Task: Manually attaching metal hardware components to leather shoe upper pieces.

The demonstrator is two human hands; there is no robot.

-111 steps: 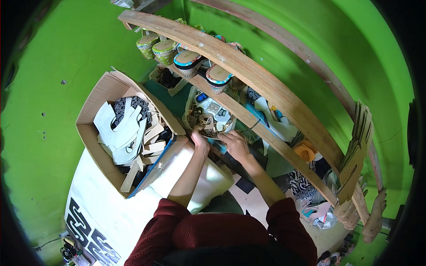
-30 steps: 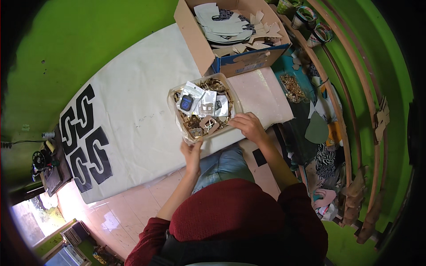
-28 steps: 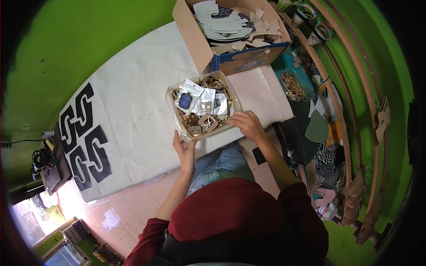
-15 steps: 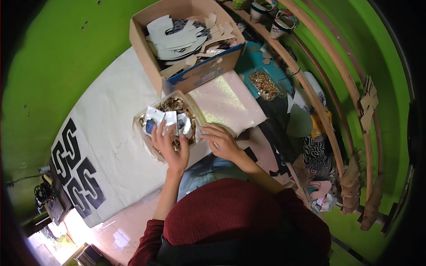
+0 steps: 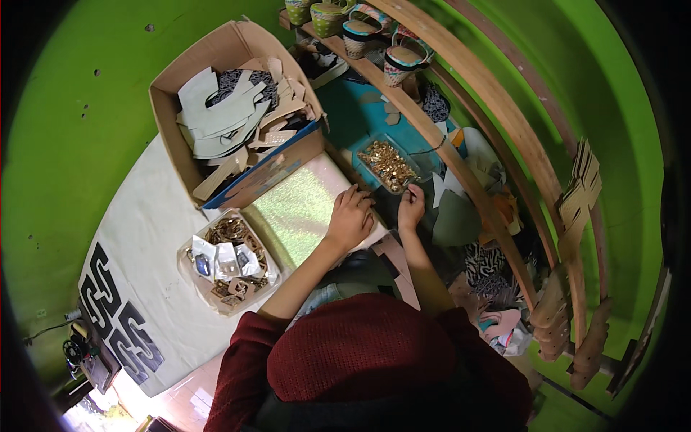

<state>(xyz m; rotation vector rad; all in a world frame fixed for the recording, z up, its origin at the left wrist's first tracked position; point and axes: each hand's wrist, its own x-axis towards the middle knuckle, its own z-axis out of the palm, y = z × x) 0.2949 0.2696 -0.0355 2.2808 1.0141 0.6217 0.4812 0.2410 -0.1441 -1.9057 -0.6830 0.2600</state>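
My left hand point(image 5: 351, 217) lies with its fingers stretched out over the right edge of a glittery iridescent sheet point(image 5: 291, 209). To its right is my right hand point(image 5: 411, 207), its fingers curled together beside the near corner of a clear plastic box point(image 5: 365, 163) of small gold-coloured metal fittings point(image 5: 389, 165). Whatever those curled fingers may hold is hidden. On the white table to the left stands a second plastic container point(image 5: 188, 277), filled with metal hardware and topped with small clear packets point(image 5: 227, 260). Neither hand touches that one.
A cardboard box point(image 5: 171, 133) of cut pale pieces stands behind the sheet. Curved wooden rails point(image 5: 475, 169) rise at the right, with small woven baskets point(image 5: 403, 61) on the shelf at the back. Black cut shapes point(image 5: 119, 317) lie on the table point(image 5: 133, 223) at the left.
Both hands have left the container with the packets and moved right: the left onto the glittery sheet, the right beside the box of gold fittings. The view has shifted to the right.
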